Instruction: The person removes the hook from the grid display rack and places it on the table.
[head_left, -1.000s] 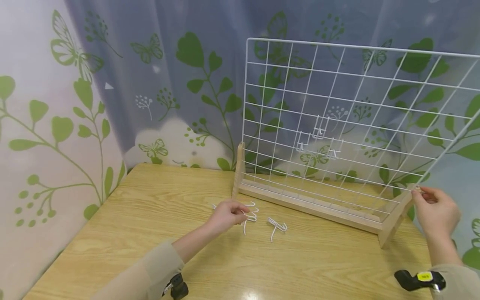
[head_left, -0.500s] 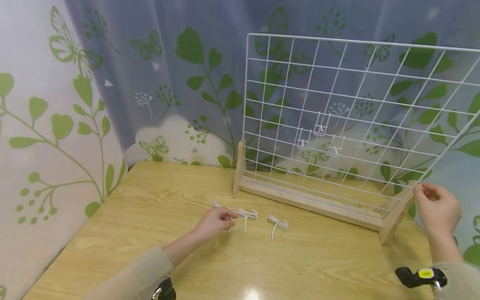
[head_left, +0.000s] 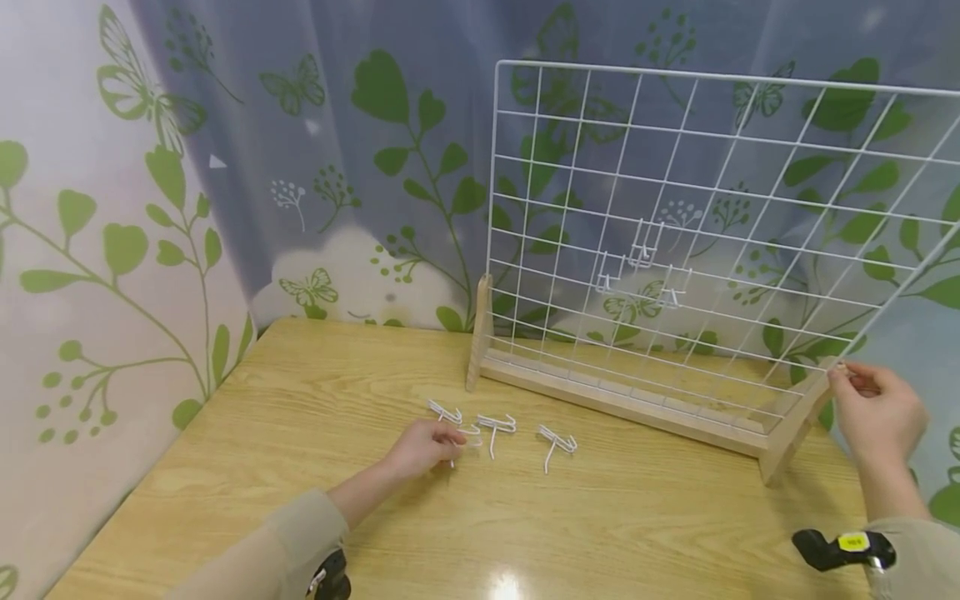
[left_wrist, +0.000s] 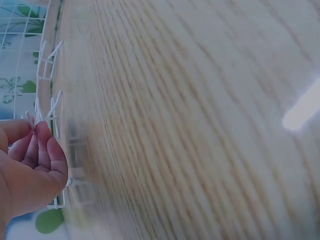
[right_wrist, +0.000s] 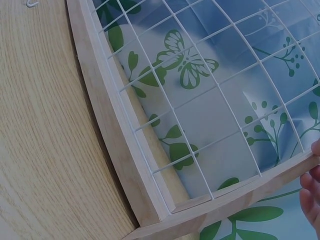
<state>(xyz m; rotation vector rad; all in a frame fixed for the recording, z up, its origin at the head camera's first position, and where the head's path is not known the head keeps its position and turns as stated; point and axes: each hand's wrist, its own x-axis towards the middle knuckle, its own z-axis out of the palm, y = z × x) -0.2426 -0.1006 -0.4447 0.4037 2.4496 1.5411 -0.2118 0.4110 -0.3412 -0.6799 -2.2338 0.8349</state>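
My left hand (head_left: 423,448) pinches a white wire hook (head_left: 470,433) between thumb and fingers, low over the table; the fingers cover part of it. In the left wrist view, the left hand (left_wrist: 37,165) has its fingertips together on the thin wire. Close around lie three more white wire hooks: one just behind the hand (head_left: 445,411), a middle one (head_left: 497,424) and a right one (head_left: 557,439). My right hand (head_left: 879,415) grips the upper end of the wooden stand's right side piece (head_left: 798,425). At the edge of the right wrist view, right-hand fingers (right_wrist: 309,195) touch that wood.
A white wire grid (head_left: 570,175) stands upright in the wooden base (head_left: 622,404). Three wire hooks hang on it: an upper one (head_left: 642,254), a left one (head_left: 606,283) and a right one (head_left: 671,296). Behind the table (head_left: 600,525) hangs a leaf-patterned curtain (head_left: 330,125).
My left hand has moved left and toward me from among the hooks, and the hook in its fingers shows apart from the others. The right hand keeps its grip on the stand.
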